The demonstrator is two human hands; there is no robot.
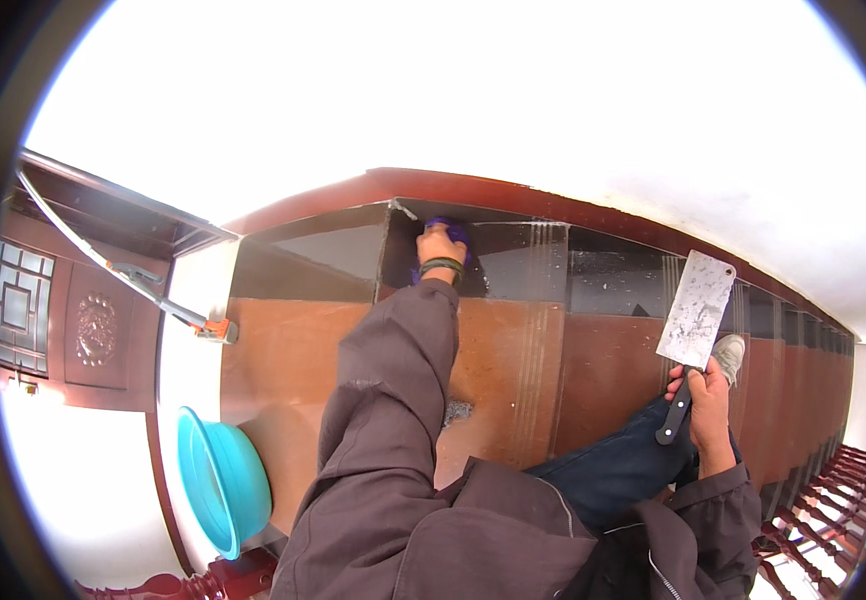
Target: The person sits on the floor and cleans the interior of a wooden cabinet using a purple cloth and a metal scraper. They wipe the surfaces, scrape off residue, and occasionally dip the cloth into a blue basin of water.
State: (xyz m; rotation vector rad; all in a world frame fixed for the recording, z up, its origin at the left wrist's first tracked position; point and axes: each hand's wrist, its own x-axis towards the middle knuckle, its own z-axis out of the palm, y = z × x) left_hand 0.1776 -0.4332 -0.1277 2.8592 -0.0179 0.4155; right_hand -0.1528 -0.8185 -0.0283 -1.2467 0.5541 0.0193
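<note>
My left hand (440, 244), with a dark band at the wrist, presses a purple cloth (457, 231) onto the dark tile border (512, 259) of a stair landing, close to the red-brown skirting (470, 187). White residue marks the tiles and their joints beside it. In my right hand (705, 401) is the black riveted handle of a cleaver (697, 309); its broad, stained blade points up and away, over the lower steps. A grey patch of scraps or wire mesh (457, 412) lies on the orange-brown tiles, partly beside my left sleeve.
A turquoise plastic basin (242, 480) stands at the lower left. A long-handled tool with an orange and grey head (215, 330) leans at the left, near a carved door (95, 330). Tiled stairs (767, 390) descend to the right beside a red wooden balustrade (815, 525). My shoe (729, 356) is on a step.
</note>
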